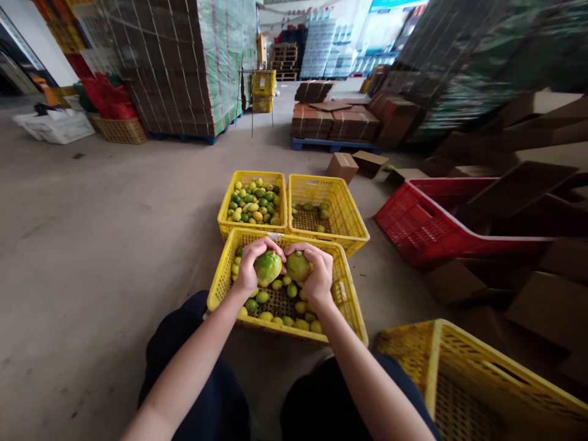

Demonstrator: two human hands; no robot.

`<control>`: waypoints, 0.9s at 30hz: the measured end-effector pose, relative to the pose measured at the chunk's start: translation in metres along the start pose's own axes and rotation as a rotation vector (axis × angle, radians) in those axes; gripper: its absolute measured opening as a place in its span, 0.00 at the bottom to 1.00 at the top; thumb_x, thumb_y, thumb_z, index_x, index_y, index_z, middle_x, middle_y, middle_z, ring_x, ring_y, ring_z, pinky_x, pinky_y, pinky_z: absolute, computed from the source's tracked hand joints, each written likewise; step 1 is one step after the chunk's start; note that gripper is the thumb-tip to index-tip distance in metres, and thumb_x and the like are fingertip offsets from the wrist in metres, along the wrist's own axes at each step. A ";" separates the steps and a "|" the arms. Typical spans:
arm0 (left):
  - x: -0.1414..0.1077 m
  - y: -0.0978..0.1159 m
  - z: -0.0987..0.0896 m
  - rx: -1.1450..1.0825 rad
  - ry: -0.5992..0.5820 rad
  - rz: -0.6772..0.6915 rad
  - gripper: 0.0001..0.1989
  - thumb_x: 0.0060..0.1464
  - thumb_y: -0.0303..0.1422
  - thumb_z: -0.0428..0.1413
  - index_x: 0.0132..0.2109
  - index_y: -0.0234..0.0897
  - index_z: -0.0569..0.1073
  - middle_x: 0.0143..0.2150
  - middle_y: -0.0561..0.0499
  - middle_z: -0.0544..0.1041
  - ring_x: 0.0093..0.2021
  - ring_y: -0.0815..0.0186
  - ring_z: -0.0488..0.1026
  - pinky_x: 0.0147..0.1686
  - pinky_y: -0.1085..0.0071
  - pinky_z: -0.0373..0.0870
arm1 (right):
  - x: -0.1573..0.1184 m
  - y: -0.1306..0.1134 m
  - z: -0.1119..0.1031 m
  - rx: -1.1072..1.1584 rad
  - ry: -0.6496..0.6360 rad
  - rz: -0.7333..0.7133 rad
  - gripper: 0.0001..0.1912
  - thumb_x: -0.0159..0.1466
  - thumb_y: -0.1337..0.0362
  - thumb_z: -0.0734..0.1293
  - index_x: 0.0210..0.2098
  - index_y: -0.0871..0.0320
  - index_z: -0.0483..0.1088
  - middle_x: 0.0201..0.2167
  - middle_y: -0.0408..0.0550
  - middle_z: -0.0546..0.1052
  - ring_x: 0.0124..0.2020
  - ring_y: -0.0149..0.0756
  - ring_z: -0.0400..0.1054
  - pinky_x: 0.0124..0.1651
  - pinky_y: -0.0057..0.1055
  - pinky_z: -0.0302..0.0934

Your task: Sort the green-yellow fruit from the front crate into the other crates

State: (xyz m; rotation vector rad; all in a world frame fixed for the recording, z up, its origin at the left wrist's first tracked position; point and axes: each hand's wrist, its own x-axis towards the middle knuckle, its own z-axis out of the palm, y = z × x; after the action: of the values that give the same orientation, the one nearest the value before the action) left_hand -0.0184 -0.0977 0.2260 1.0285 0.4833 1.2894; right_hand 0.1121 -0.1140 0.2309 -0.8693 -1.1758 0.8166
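Over the near yellow crate (356, 300), my left hand (250, 263) is closed around a bright green lemon (268, 267). Close beside it, my right hand (321, 269) grips a duller yellow-green lemon (298, 266). The two hands almost touch at the fingertips. Green and yellowish lemons (291, 290) lie scattered on the floor of the crate below, partly hidden by my hands and arms. Behind it, the far left crate (223, 214) is full of mixed green and yellow lemons. The far right crate (353, 214) holds only several green ones.
A yellow crate (436, 343) stands at my lower right. Beyond it is a red crate (404, 220) among a heap of opened cardboard boxes (551, 306). Flattened cartons (331, 122) sit on a blue pallet ahead. A wrapped pallet stack (165, 67) rises at the back left.
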 end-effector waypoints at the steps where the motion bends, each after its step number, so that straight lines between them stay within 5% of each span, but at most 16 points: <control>1: 0.000 0.000 0.000 -0.003 0.002 -0.006 0.14 0.52 0.39 0.49 0.28 0.34 0.74 0.26 0.48 0.75 0.21 0.66 0.71 0.22 0.70 0.68 | 0.000 0.000 0.000 -0.003 0.003 0.000 0.16 0.58 0.65 0.57 0.23 0.57 0.76 0.23 0.44 0.77 0.29 0.38 0.69 0.38 0.32 0.61; 13: 0.008 -0.003 0.006 -0.152 0.219 -0.264 0.14 0.48 0.39 0.51 0.26 0.32 0.73 0.22 0.49 0.74 0.18 0.68 0.70 0.20 0.73 0.67 | 0.004 0.008 0.003 0.017 0.121 0.132 0.16 0.55 0.63 0.57 0.20 0.57 0.73 0.22 0.43 0.76 0.29 0.36 0.68 0.37 0.30 0.63; 17: 0.010 -0.004 0.006 -0.200 0.240 -0.344 0.13 0.50 0.35 0.49 0.26 0.31 0.73 0.23 0.48 0.75 0.18 0.69 0.70 0.20 0.74 0.67 | 0.009 0.008 0.004 0.224 0.124 0.508 0.11 0.52 0.61 0.59 0.19 0.56 0.69 0.20 0.43 0.73 0.25 0.36 0.68 0.32 0.31 0.65; 21: 0.012 -0.003 0.004 -0.336 0.357 -0.568 0.13 0.53 0.32 0.46 0.27 0.31 0.72 0.23 0.48 0.74 0.19 0.69 0.70 0.20 0.74 0.68 | 0.016 0.009 0.002 0.485 0.109 0.941 0.09 0.52 0.63 0.58 0.24 0.57 0.69 0.16 0.45 0.71 0.21 0.37 0.67 0.26 0.33 0.66; 24: 0.013 -0.001 0.001 -0.547 0.507 -0.671 0.10 0.54 0.30 0.47 0.33 0.31 0.72 0.25 0.47 0.75 0.23 0.68 0.73 0.23 0.74 0.72 | 0.019 0.008 0.000 0.575 0.141 1.091 0.09 0.54 0.64 0.57 0.28 0.57 0.69 0.16 0.46 0.71 0.21 0.38 0.68 0.24 0.33 0.66; 27: 0.013 0.001 -0.003 -0.655 0.607 -0.613 0.10 0.54 0.30 0.47 0.38 0.30 0.71 0.28 0.44 0.75 0.30 0.64 0.76 0.29 0.71 0.76 | 0.021 0.005 -0.001 0.624 0.175 1.108 0.09 0.56 0.65 0.58 0.32 0.57 0.69 0.17 0.46 0.72 0.22 0.38 0.69 0.24 0.32 0.67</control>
State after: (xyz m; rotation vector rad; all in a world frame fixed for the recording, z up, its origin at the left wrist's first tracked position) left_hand -0.0185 -0.0848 0.2284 -0.0887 0.6987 1.0567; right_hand 0.1167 -0.0935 0.2345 -0.9973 -0.1408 1.8264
